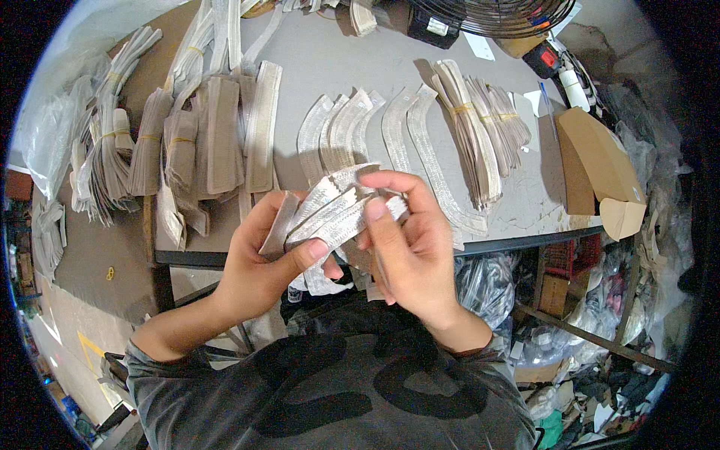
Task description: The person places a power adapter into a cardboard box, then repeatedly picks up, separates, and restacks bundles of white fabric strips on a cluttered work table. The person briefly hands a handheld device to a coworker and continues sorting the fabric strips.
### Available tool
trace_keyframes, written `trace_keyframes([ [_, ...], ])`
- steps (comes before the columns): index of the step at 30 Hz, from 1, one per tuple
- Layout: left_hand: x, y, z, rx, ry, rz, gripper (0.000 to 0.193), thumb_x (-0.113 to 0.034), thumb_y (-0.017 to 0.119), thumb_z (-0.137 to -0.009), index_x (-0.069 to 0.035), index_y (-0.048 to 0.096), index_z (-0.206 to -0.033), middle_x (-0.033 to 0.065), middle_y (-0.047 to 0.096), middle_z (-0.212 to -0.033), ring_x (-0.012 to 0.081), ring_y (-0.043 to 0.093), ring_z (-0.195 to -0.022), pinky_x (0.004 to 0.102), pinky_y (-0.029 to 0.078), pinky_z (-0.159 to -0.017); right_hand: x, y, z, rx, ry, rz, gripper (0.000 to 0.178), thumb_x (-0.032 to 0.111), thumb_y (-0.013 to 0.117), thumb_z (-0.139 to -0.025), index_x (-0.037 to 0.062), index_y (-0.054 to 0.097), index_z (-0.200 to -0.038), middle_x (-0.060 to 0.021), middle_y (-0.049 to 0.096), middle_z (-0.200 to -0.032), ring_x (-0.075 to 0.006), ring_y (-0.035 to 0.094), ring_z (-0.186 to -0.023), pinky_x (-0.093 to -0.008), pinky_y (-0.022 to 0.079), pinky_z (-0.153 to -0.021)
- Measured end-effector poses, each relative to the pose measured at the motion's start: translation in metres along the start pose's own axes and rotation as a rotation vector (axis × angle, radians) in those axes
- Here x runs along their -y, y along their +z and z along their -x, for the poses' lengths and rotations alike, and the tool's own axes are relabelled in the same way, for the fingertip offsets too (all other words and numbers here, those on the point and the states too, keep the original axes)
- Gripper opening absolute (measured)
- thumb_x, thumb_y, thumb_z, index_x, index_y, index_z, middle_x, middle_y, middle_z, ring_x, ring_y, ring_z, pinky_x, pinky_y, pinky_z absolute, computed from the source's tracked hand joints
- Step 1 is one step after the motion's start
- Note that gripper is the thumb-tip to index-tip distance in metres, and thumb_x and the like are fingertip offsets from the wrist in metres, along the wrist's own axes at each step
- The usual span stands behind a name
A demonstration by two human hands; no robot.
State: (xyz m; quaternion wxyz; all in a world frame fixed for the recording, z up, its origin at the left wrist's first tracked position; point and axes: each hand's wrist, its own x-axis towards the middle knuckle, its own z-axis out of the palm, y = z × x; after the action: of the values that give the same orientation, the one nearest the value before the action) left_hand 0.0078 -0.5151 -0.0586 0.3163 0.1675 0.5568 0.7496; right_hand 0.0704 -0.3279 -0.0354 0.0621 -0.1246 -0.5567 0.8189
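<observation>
The left hand (262, 251) clamped a fan of pale strips (326, 217) between thumb and fingers at the near edge of the counter (337, 64), while the right hand (412, 251), fingers curled nearly closed, pinched its other end. Beyond lay two separate curved strips (433, 161), then two banded bundles (474, 142); one black box (421, 24) bore an unreadable white label (439, 28).

Bright light whitens the held strips (334, 229), shadows mark the table (322, 60), and fisheye distortion bends outlines near black corners.
</observation>
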Motion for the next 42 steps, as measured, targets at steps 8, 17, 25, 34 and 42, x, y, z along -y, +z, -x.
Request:
trace_keyframes([
  [8,-0.007,-0.006,0.004,0.21,-0.086,0.179,0.038,-0.003,0.065,-0.101,-0.001,0.046,-0.133,0.0141,0.069,-0.109,0.0207,0.072,-0.077,0.0341,0.057,-0.071,0.016,-0.028,-0.003,0.107,0.067,0.242,0.018,0.01,0.066,-0.103,0.0008,0.062,-0.119,-0.0003,0.065,-0.095,-0.0036,0.058,-0.081,-0.0204,0.045,-0.066],
  [17,-0.018,-0.005,0.003,0.404,-0.098,-0.019,0.028,-0.001,0.057,-0.104,0.003,0.047,-0.13,0.0158,0.069,-0.113,0.0283,0.077,-0.093,0.0389,0.059,-0.085,0.051,-0.036,0.008,-0.132,-0.11,0.095,0.025,0.021,0.061,-0.106,0.0006,0.061,-0.12,-0.0006,0.059,-0.074,-0.0012,0.035,-0.035,-0.0203,0.022,-0.03],
  [25,-0.018,-0.002,0.003,0.386,-0.13,-0.017,0.03,-0.002,0.057,-0.104,0.003,0.046,-0.131,0.0163,0.067,-0.12,0.0296,0.077,-0.095,0.0397,0.059,-0.087,0.038,-0.019,0.015,0.173,0.268,0.232,0.022,0.012,0.063,-0.104,0.0018,0.07,-0.123,0.0033,0.068,-0.085,-0.0042,0.058,-0.068,-0.0225,0.043,-0.057],
  [34,-0.017,0.005,0.006,0.189,-0.349,0.275,0.05,-0.005,0.057,-0.105,0.0,0.035,-0.149,0.0205,0.062,-0.133,0.0366,0.074,-0.102,0.0488,0.063,-0.09,0.076,-0.043,0.007,-0.077,-0.164,0.46,0.025,0.022,0.056,-0.109,0.0007,0.066,-0.103,-0.0011,0.067,-0.082,-0.0061,0.057,-0.07,-0.0234,0.045,-0.061],
  [42,-0.015,0.004,-0.005,0.005,-0.276,0.318,0.056,-0.016,0.058,-0.106,-0.003,0.032,-0.154,0.0246,0.061,-0.138,0.0354,0.074,-0.101,0.0474,0.063,-0.092,0.084,-0.072,-0.042,0.161,-0.079,0.984,0.028,0.023,0.057,-0.108,0.002,0.064,-0.092,0.0043,0.053,-0.07,-0.003,0.043,-0.064,-0.0228,0.037,-0.056],
])
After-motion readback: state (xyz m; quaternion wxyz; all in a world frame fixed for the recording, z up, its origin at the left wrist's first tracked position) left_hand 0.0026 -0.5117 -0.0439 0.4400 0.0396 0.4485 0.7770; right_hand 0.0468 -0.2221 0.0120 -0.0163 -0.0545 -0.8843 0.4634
